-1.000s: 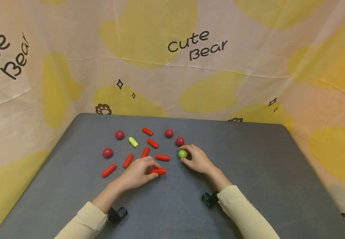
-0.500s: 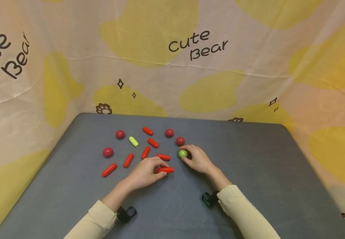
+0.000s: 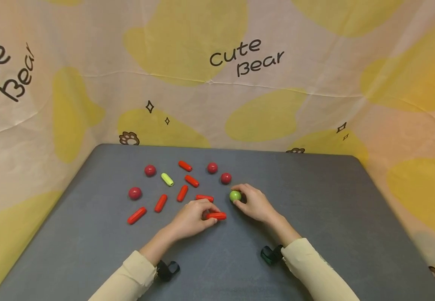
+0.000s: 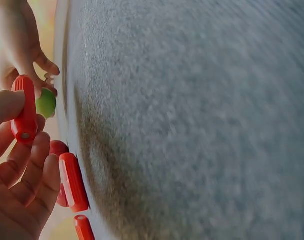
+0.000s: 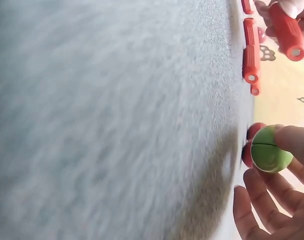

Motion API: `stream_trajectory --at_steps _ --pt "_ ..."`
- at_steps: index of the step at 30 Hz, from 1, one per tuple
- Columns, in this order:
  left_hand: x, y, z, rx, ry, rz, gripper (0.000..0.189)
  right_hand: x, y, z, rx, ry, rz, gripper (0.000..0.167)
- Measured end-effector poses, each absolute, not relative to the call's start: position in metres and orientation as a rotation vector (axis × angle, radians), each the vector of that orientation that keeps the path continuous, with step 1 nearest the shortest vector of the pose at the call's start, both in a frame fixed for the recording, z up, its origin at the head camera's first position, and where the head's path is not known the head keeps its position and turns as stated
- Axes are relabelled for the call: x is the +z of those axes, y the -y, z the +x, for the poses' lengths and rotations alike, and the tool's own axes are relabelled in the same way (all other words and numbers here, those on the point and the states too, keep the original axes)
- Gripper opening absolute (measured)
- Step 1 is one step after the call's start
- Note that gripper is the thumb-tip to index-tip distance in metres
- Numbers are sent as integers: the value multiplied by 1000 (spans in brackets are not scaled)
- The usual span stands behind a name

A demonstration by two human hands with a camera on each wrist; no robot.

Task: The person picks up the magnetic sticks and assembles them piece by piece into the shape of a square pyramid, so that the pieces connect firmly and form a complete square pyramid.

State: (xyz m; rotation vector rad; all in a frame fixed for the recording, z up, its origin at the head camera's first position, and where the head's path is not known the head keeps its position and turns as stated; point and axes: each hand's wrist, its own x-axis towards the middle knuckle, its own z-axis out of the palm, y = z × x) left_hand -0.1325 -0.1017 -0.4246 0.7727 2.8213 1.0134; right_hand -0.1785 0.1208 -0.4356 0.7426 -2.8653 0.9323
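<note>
Between thumb and fingers, my left hand pinches a red ribbed magnetic rod. A small metal disc shows at the rod's end in the left wrist view, where the red rod is held up off the grey surface. My right hand pinches a green ball at its thumb and fingertips. In the right wrist view, a thin dark seam runs across the green ball. A short gap separates the rod's free end from the ball. Just behind the left fingers lies another red rod, partly covered.
Several red rods lie to the left, among them one at the near left. A yellow-green rod lies among them. Red balls rest around, one just beyond the right hand and another at far left. Printed cloth walls the grey table.
My left hand has moved to the right with its red rod, closer to the green ball. My right hand, still holding the ball, has shifted slightly right.
</note>
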Motion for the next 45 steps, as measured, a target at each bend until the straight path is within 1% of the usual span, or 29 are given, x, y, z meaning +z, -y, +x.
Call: stream_trajectory --at_steps 10,16,21,26,45 --pt "-426 95 -134 988 -2847 765 15 -426 -144 -165 984 2882 719 32" --pt "-429 90 -138 951 -2853 780 14 -430 -154 -156 1053 2893 702 31" --pt "-430 86 -141 922 -2833 804 14 -434 -159 -148 1087 2913 710 33" --pt "-431 81 -144 919 -2810 833 14 -436 -161 -143 1042 2942 766 35" --pt "-434 71 -152 924 -2789 818 13 -437 -149 -140 1132 2935 799 30"
